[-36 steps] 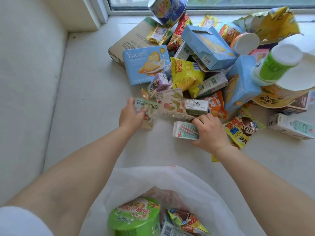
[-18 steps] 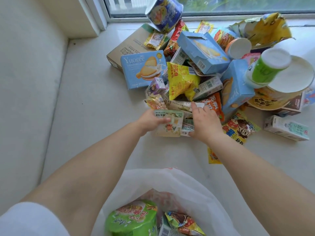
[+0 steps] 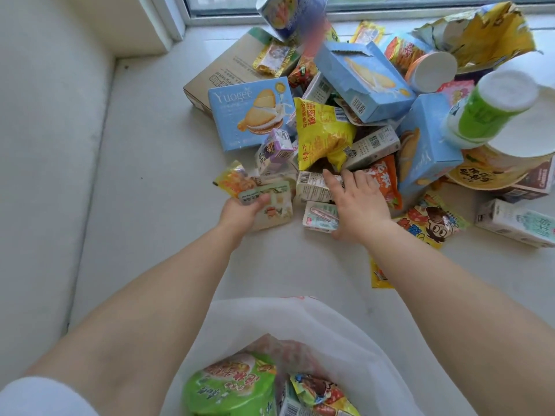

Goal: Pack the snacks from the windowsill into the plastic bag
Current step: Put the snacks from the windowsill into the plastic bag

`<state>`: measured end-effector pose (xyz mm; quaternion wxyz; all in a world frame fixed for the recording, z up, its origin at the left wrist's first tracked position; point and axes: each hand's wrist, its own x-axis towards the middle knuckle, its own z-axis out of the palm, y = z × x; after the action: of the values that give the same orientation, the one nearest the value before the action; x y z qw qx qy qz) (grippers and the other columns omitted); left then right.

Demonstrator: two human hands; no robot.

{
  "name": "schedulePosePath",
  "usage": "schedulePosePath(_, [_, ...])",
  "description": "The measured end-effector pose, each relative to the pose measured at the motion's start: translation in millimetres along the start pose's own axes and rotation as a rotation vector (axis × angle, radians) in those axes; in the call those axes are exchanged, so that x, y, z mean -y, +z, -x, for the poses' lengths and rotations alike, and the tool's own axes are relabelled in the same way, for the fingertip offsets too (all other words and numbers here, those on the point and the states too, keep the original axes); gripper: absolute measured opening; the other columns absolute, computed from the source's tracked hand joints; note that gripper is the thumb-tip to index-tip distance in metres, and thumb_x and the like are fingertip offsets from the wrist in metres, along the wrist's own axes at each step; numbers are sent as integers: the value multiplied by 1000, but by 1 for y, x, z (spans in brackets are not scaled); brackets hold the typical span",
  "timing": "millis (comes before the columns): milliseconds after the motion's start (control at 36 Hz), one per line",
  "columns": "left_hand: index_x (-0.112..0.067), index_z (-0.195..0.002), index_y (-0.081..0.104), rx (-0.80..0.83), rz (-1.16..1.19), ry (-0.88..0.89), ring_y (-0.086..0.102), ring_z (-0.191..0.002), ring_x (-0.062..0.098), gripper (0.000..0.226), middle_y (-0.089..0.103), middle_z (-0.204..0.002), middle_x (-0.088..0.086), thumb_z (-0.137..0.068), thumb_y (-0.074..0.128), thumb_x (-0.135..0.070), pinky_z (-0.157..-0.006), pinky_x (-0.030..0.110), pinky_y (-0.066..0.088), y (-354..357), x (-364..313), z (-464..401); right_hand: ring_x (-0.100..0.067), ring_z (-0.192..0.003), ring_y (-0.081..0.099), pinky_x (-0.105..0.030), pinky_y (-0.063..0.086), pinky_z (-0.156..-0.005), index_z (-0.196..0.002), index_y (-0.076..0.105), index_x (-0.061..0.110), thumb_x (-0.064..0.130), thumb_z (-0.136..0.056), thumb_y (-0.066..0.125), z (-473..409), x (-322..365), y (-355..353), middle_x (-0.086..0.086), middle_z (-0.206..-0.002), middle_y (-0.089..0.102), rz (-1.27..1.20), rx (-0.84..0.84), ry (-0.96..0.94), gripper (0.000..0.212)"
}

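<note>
Windowsill point(image 3: 156, 205) — pale, flat, carrying a loose heap of snacks toward the window.

Left hand point(image 3: 240, 213): fingers and thumb curled around a pale floral snack packet point(image 3: 274, 210), held at the near edge of the heap, just beside a small orange-yellow sachet point(image 3: 232, 180).

Right hand point(image 3: 359, 202): fingers straight and spread, lying palm-down across a white barcoded drink carton point(image 3: 312, 186) and an orange snack bag point(image 3: 386, 181); a small pink-and-green drink carton point(image 3: 319, 217) lay against the thumb side, and whether the thumb held it could not be told.

Heap, items noted:
- blue "Yuogee" biscuit box point(image 3: 250, 115), flat, face up, leaning on a brown cardboard box point(image 3: 222, 73);
- yellow crisp bag point(image 3: 322, 133), between that box and a second blue biscuit box point(image 3: 360, 79) with its top torn open;
- third blue biscuit box point(image 3: 426, 145), standing on end;
- small purple drink carton point(image 3: 277, 147), beside the yellow bag;
- green-and-white bottle point(image 3: 486, 112), tilted, resting over a yellow noodle bowl point(image 3: 492, 172);
- cartoon-face snack packet point(image 3: 432, 223), flat, just right of the right hand;
- white milk carton point(image 3: 516, 222), lying apart at the right edge.

Plastic bag point(image 3: 345, 334) — white, translucent, open-mouthed, near the bottom of the view between the forearms; inside it a green noodle cup point(image 3: 234, 385) and a colourful snack packet point(image 3: 321, 391).
</note>
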<state>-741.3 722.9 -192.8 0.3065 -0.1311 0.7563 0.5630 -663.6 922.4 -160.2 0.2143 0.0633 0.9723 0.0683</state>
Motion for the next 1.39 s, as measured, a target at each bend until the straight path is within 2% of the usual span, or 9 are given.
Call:
schedulePosePath(194, [-13, -101, 67, -93, -6, -53, 68, -95, 27, 21, 71, -104, 10, -84, 70, -26, -91, 45, 53, -21, 11, 1, -36, -124, 32, -41, 29, -104, -148, -13, 26, 58, -68, 68, 0, 16, 9, -19, -136, 32, 59, 15, -24, 118])
schedulePosePath(417, [-13, -100, 68, -126, -108, -30, 67, -96, 27, 24, 71, -103, 10, -85, 69, -31, -90, 44, 53, -21, 7, 22, -38, -120, 37, -45, 32, -102, -150, -1, 31, 57, -72, 67, 2, 23, 11, -22, -132, 35, -312, 55, 180, 106])
schedulePosePath(611, [-14, -106, 68, -128, -183, 29, 66, -94, 24, 33, 70, -100, 3, -83, 69, -38, -87, 39, 53, -32, -2, 42, -40, -125, 36, -44, 30, -105, -150, -4, 27, 62, -72, 62, 10, 28, 7, -23, -138, 33, -496, 160, 286, 108])
schedulePosePath(750, [-20, -99, 66, -107, -182, 57, 66, -92, 21, 19, 70, -99, 2, -86, 68, -32, -82, 33, 53, -41, -3, 65, -36, -124, 44, -45, 37, -105, -149, 6, 31, 50, -67, 68, 21, 36, 6, -14, -137, 45, -873, 189, 392, 105])
schedulePosePath(861, [-22, -97, 66, -87, -173, 86, 66, -92, 21, 15, 69, -97, 0, -85, 69, -31, -82, 33, 52, -49, -5, 87, -30, -113, 55, -45, 45, -98, -139, 33, 20, 27, -74, 71, 38, 38, -2, -8, -127, 55, -1357, 195, 478, 76])
schedulePosePath(1028, [-26, -95, 67, 6, -138, 174, 66, -96, 17, 9, 70, -98, -3, -86, 68, -26, -86, 31, 51, -59, -1, 125, -26, -86, 65, -44, 54, -78, -109, 46, 24, 10, -88, 59, 83, 44, -20, -6, -98, 64, -1784, 269, 323, 29])
schedulePosePath(1139, [-21, -106, 67, 41, -169, 270, 65, -95, 10, 18, 70, -101, -5, -89, 65, -24, -79, 20, 48, -68, 10, 153, -27, -85, 65, -44, 54, -78, -116, 42, 24, 9, -89, 57, 115, 44, -27, -8, -100, 64, -1852, 271, 221, 34])
schedulePosePath(1278, [-20, -107, 65, 109, -201, 281, 65, -98, 14, 17, 69, -105, -1, -90, 63, -17, -89, 29, 50, -69, 29, 185, -23, -79, 63, -29, 55, -54, -121, 39, 26, 8, -92, 52, 159, 39, -30, -7, -97, 61, -1899, 275, 169, 36])
schedulePosePath(1389, [-12, -112, 64, 192, -380, 296, 61, -96, 15, 22, 65, -103, 0, -91, 60, -9, -81, 19, 46, -61, 47, 203, -24, -79, 63, -26, 55, -52, -116, 43, 27, 6, -90, 54, 187, 35, -25, -9, -99, 62, -1882, 261, 146, 35])
